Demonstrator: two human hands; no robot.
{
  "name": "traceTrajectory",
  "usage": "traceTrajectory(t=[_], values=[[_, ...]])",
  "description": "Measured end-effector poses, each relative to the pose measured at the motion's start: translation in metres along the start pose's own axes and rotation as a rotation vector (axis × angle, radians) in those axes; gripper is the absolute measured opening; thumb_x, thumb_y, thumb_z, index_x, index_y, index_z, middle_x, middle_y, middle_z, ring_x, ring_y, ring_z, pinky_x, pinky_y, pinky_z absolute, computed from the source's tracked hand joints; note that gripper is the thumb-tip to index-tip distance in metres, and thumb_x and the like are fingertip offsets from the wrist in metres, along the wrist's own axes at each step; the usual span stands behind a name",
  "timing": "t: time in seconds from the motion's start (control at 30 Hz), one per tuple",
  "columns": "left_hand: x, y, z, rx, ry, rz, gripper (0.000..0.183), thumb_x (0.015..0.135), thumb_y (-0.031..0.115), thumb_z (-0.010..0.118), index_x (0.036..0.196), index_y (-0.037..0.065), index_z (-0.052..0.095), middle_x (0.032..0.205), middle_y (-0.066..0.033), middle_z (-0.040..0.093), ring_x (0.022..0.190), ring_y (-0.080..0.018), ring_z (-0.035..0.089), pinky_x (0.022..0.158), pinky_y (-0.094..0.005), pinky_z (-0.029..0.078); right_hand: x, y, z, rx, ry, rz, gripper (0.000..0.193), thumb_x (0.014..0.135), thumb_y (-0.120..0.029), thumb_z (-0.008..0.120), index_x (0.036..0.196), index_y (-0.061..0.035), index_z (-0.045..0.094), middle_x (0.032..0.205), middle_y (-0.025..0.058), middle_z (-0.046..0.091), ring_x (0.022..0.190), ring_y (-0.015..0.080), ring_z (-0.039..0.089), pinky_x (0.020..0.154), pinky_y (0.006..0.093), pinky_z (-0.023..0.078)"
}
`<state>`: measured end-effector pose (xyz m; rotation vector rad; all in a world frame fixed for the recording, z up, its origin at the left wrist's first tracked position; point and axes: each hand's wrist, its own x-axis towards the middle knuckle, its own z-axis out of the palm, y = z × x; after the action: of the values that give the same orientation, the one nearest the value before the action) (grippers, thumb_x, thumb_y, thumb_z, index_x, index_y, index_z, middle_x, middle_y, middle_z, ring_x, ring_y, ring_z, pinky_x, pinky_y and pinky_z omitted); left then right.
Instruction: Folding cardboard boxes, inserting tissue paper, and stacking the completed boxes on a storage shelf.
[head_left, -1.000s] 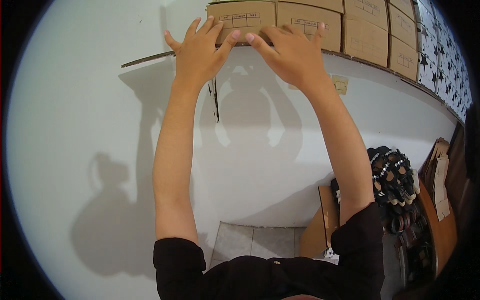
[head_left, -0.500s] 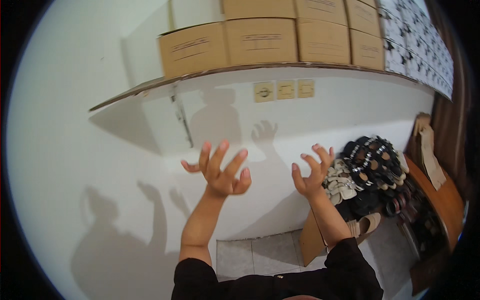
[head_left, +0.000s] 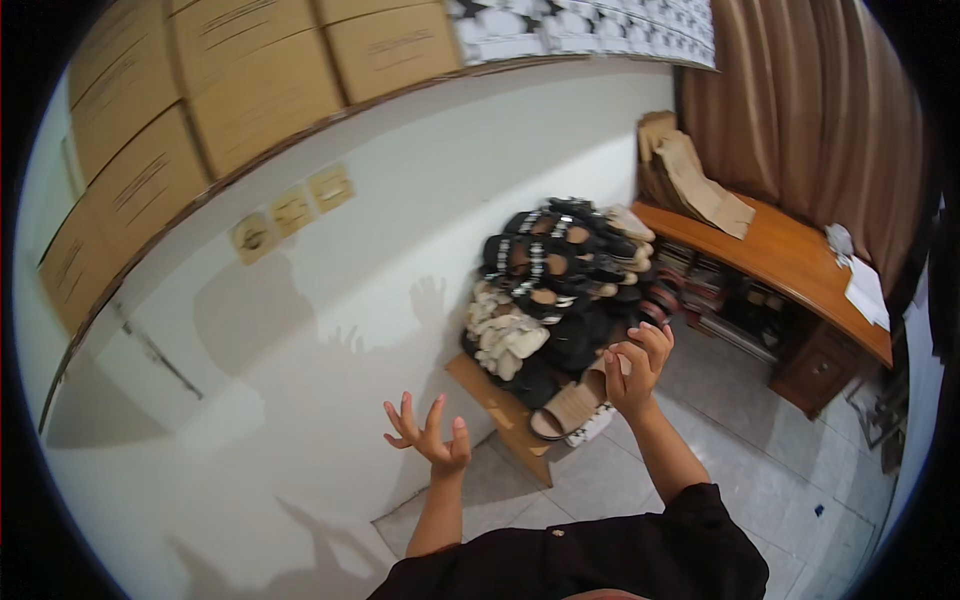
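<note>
Both of my hands are raised in front of me and hold nothing. My left hand (head_left: 430, 437) has its fingers spread before the white wall (head_left: 330, 370). Fingers apart and slightly curled, my right hand (head_left: 640, 370) hangs in view over a beige sandal (head_left: 572, 408), with no contact that I can make out. Behind my hands a big heap of black sandals (head_left: 545, 255) and cream sandals (head_left: 508, 340) is piled on a low brown wooden stand (head_left: 500, 410).
Cardboard boxes (head_left: 265, 90) and patterned black-and-white boxes (head_left: 590, 32) line a wall shelf at upper left. A wooden desk (head_left: 770, 265) with folded brown cardboard (head_left: 700, 185) stands at right before a brown curtain (head_left: 790, 100). Wall sockets (head_left: 292, 212) sit below the shelf. Grey tiles (head_left: 720, 440) cover the floor.
My view has swung to the right, bringing the desk, curtain and sandal heap further in. Both hands sit lower in the picture, still raised, and the right hand's fingers are more curled.
</note>
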<state>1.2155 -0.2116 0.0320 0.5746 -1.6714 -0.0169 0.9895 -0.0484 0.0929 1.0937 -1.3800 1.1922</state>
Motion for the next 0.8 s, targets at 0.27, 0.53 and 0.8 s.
traceTrajectory(t=[0.27,0.53,0.8], values=[[-0.030,0.126,0.125,-0.293,-0.171,-0.102,0.032,0.077,0.027,0.058,0.103,0.011,0.066,0.138,-0.0171,0.036,0.136,-0.0393,0.014,0.102,-0.0531,-0.015,-0.027,0.115,-0.134,-0.338,-0.027,0.219,0.011,0.078,-0.014,0.064,0.082,-0.0088,0.055,0.104,0.0097,0.051,0.109,0.0296,0.046,0.100,0.0483,0.025],[-0.070,0.261,0.250,-0.476,-0.369,0.154,0.007,0.080,0.026,0.067,0.083,0.020,0.070,0.132,-0.0093,0.044,0.133,-0.0343,0.023,0.107,-0.0473,-0.005,-0.048,0.216,-0.223,-0.531,0.077,0.425,0.010,0.080,-0.016,0.062,0.085,-0.0078,0.059,0.102,0.0086,0.052,0.105,0.0282,0.045,0.095,0.0440,0.030],[-0.094,0.359,0.396,-0.657,-0.410,0.215,0.007,0.071,0.023,0.076,0.074,0.022,0.070,0.126,-0.0074,0.047,0.129,-0.0343,0.029,0.107,-0.0473,0.003,-0.072,0.350,-0.269,-0.720,0.049,0.532,0.007,0.079,-0.010,0.062,0.084,-0.0057,0.059,0.098,0.0085,0.054,0.101,0.0275,0.046,0.090,0.0387,0.035]])
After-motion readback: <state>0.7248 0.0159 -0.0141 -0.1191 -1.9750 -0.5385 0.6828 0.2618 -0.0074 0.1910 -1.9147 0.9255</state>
